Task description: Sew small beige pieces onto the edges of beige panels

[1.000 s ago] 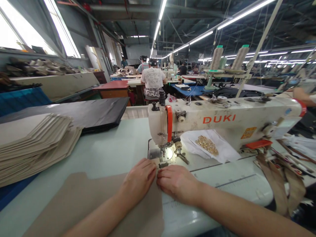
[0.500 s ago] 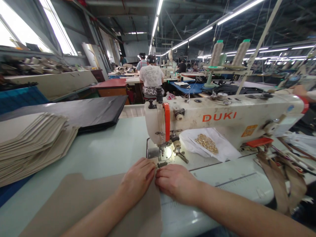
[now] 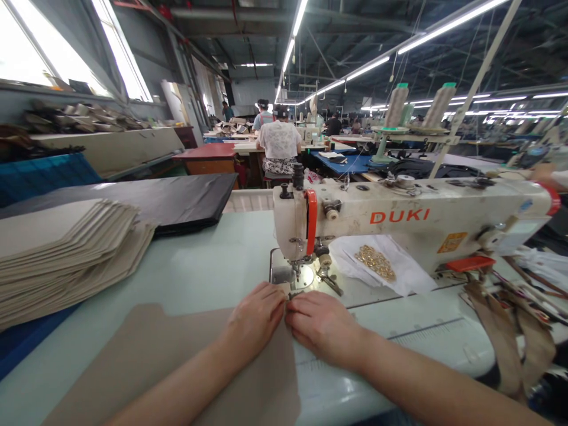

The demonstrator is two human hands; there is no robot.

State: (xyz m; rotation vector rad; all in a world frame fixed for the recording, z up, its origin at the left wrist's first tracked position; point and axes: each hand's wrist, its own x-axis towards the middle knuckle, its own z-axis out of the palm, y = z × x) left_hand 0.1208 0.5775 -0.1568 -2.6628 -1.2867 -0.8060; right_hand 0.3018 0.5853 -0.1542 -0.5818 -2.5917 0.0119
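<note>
A flat taupe fabric panel (image 3: 190, 355) lies on the pale table, its upper right corner reaching toward the needle of the sewing machine (image 3: 337, 219). My left hand (image 3: 257, 313) is closed on that corner, fingers bent over its edge. Directly beside it, my right hand (image 3: 319, 325) pinches the panel's right edge, fingertips nearly touching the left ones. Both hands are just in front of the presser foot (image 3: 298, 267). A small light tab of material shows past the left fingertips. What lies between the fingertips is mostly hidden.
A stack of beige panels (image 3: 66, 254) stands at left, by a black sheet (image 3: 186, 201). Gold rings (image 3: 375, 262) lie on white cloth (image 3: 410, 275) under the machine arm. Brown straps (image 3: 497, 331) hang at right. A person (image 3: 279, 142) sits ahead.
The whole view has shifted slightly, so things appear a little farther right. Both hands keep their hold at the panel's corner, with hardly any movement against the machine.
</note>
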